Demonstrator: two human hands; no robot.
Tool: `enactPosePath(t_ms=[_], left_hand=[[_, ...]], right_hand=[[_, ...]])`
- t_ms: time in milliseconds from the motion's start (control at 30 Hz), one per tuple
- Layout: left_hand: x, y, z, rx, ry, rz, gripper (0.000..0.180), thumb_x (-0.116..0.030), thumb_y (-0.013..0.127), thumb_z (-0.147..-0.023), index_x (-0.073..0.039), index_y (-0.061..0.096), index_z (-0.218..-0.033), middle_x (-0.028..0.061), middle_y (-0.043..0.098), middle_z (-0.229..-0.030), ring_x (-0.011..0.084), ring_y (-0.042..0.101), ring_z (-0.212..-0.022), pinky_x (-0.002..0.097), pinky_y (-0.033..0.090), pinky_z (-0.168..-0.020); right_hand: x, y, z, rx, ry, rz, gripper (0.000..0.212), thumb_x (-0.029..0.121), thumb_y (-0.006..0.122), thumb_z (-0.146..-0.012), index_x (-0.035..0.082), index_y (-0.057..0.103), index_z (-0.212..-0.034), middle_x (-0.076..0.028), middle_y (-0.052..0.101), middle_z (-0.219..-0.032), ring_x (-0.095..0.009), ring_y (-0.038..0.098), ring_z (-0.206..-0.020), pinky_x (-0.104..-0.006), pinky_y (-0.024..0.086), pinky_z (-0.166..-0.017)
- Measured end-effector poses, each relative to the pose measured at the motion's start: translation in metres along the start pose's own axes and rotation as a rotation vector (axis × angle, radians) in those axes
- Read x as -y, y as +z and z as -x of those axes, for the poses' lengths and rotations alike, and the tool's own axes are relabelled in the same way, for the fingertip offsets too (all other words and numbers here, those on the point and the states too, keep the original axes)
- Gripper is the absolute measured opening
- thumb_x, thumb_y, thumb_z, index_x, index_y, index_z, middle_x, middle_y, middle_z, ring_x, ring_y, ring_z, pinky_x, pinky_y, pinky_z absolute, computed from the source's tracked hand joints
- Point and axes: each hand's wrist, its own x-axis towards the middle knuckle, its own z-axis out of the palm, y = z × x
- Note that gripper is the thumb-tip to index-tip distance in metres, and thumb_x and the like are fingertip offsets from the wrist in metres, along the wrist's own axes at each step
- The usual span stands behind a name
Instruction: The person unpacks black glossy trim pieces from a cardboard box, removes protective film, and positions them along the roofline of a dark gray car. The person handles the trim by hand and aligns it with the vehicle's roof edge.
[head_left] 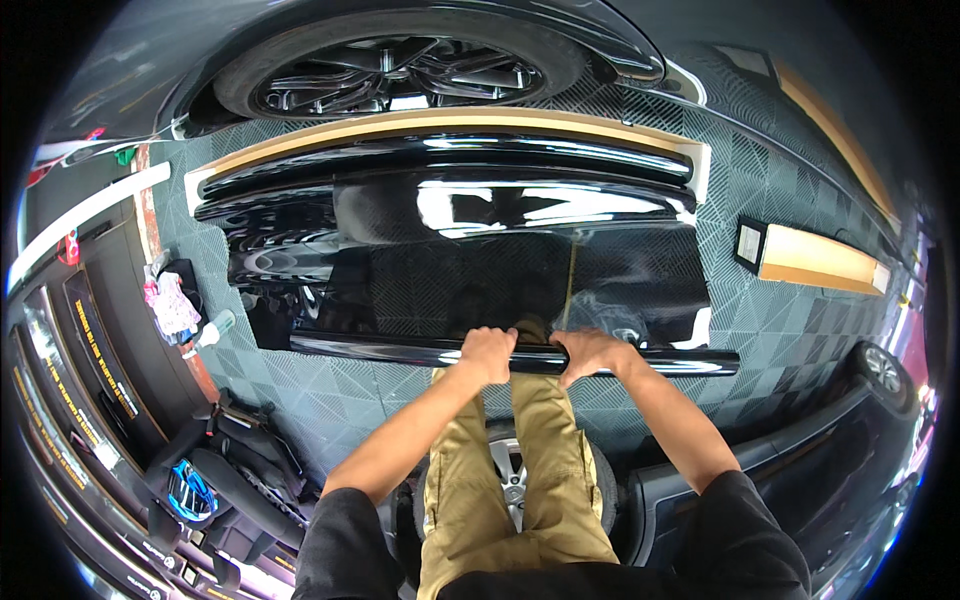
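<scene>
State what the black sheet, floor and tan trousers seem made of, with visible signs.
Black sheet: probably plastic film, glossy; it mirrors light and looks partly see-through.
Floor: perhaps plastic or rubber, low-sheen; ridged patterns show.
Trousers: likely woven cloth, matte, with soft creases.

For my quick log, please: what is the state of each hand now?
Left hand: closed, holding the glossy black roll.
Right hand: curved over the same roll, holding it too.

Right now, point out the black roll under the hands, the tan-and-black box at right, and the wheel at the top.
Black roll (535,359): head view, middle of its glossy surface.
Tan-and-black box (820,262): head view, its tan part.
Wheel (388,62): head view, its hub.
</scene>
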Motion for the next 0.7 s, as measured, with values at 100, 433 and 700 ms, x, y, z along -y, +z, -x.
enactPosePath(t_ms=[100, 433, 700], left_hand=[[0.019, -0.030, -0.009, 0.171, 0.035, 0.264, 0.071, -0.029, 0.079, -0.056, -0.006, 0.056, -0.119, 0.0175, 0.066, -0.106, 0.0296, 0.062, -0.105, 0.0391, 0.049, -0.090], [0.030, -0.016, -0.047, 0.147, -0.026, 0.246, 0.075, -0.026, 0.077, -0.055, -0.007, 0.054, -0.124, 0.0151, 0.065, -0.112, 0.0287, 0.060, -0.109, 0.0390, 0.049, -0.090], [0.010, -0.006, -0.042, -0.405, 0.053, 0.053, 0.057, -0.010, 0.072, -0.065, -0.001, 0.053, -0.117, 0.0157, 0.067, -0.098, 0.0328, 0.065, -0.095, 0.0411, 0.051, -0.084]], right_hand=[[-0.003, 0.022, -0.007, -0.242, 0.010, 0.215, 0.079, 0.027, 0.080, -0.058, 0.004, 0.050, -0.128, -0.018, 0.064, -0.111, -0.033, 0.061, -0.105, -0.0380, 0.048, -0.091], [0.002, 0.018, -0.039, -0.268, 0.044, 0.256, 0.080, 0.027, 0.081, -0.059, 0.004, 0.049, -0.129, -0.017, 0.062, -0.116, -0.031, 0.060, -0.107, -0.0384, 0.048, -0.092], [-0.005, -0.031, -0.024, -0.166, -0.030, 0.144, 0.071, 0.031, 0.082, -0.058, 0.002, 0.057, -0.119, -0.019, 0.066, -0.101, -0.033, 0.064, -0.098, -0.0418, 0.050, -0.087]])
